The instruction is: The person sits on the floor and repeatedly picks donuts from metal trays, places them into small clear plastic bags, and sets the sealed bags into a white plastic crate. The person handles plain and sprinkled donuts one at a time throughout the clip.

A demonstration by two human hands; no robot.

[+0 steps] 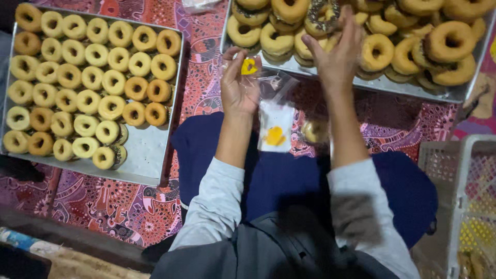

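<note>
My left hand [239, 85] pinches the top of a clear plastic bag [275, 124] with a yellow mark, which hangs open over my lap. My right hand [337, 51] reaches with spread fingers over the near edge of the metal tray [454, 94] piled with brown and chocolate-topped doughnuts [377, 51]; it touches the pile but I cannot tell that it grips one. A bagged doughnut [315, 131] lies on the cloth below my right forearm.
A second metal tray [147, 155] on the left holds rows of pale and brown doughnuts [88, 77]. A patterned red cloth [124, 206] covers the floor. A white plastic crate [465, 196] stands at the right.
</note>
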